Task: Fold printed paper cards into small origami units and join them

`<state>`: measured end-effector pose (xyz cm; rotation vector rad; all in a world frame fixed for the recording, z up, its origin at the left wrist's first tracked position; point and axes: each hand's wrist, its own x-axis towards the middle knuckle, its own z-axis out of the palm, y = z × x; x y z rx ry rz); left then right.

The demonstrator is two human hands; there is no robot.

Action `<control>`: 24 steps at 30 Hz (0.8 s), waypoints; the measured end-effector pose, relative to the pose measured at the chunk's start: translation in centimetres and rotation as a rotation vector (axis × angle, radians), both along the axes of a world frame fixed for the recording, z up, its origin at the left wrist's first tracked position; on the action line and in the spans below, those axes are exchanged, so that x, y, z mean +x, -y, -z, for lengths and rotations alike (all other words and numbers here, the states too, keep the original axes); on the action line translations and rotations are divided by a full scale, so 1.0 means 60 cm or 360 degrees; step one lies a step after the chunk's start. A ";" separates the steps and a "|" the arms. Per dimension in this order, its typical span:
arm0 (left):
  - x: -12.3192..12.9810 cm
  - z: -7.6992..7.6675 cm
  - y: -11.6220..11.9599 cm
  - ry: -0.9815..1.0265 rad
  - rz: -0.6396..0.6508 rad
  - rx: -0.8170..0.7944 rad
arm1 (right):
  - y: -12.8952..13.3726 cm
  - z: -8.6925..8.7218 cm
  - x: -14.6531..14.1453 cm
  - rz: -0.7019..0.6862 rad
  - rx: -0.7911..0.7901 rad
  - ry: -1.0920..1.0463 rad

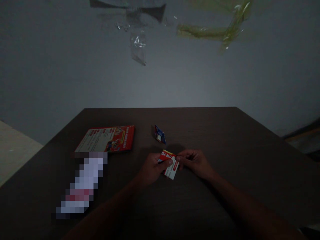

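Over the middle of the table, my left hand (153,168) is closed on a small red-and-white printed card (172,170), thumb lying across its face. The card tilts, and its lower corner points toward me. At its upper right edge, the thumb and fingers of my right hand (193,162) pinch the same card. Beyond my hands, a small blue folded packet (160,134) rests on the table, apart from both. Whether the card is a single sheet or a thin packet is hard to tell in the dim light.
A flat red-and-white printed box or book (120,140) lies on the dark table (212,128) at the left. Nearer me is a long pale object (87,176), blurred into blocks. The grey wall (175,80) behind the table carries torn tape (205,31).
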<state>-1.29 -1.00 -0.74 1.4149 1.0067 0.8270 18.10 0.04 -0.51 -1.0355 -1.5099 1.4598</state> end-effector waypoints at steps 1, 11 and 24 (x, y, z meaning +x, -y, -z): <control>0.000 0.000 0.000 -0.0001 0.0015 -0.0007 | 0.000 0.000 0.000 0.0003 0.0008 0.0008; 0.001 0.001 0.000 -0.0200 0.0032 0.0106 | -0.001 0.003 0.002 0.0066 0.0245 0.0243; -0.008 0.022 -0.017 -0.0569 -0.0165 0.0296 | -0.021 0.018 0.028 0.0061 0.0317 0.0657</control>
